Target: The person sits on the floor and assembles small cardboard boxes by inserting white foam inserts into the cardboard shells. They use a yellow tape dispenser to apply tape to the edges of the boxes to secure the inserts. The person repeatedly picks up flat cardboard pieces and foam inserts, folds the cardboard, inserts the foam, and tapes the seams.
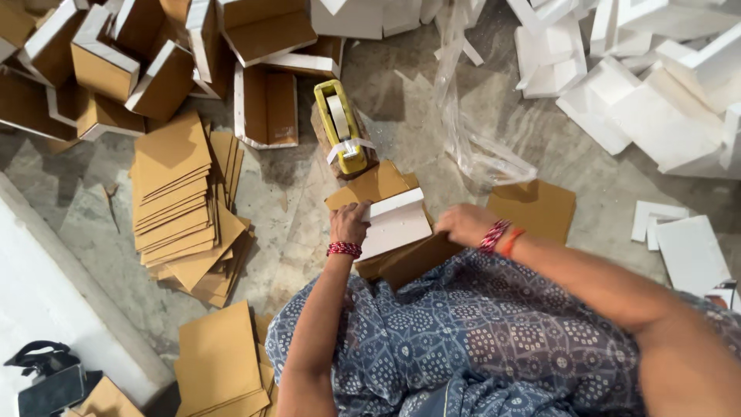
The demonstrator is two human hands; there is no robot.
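two hands (350, 222) (461, 224) grip a white-faced brown box (395, 225) below yellow tape dispenser (340, 125)

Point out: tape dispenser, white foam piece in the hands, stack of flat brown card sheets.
tape dispenser (340, 126), head view, on its yellow frame.
white foam piece (395, 225), head view, on its flat top face.
stack of brown card sheets (179, 202), head view, on the topmost sheets.

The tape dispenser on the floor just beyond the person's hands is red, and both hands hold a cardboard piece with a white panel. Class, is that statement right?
Not quite. The tape dispenser is yellow, not red, as the head view shows. The rest stands: it sits on the floor just beyond the hands, and the left hand and right hand both hold the cardboard piece with a white panel.
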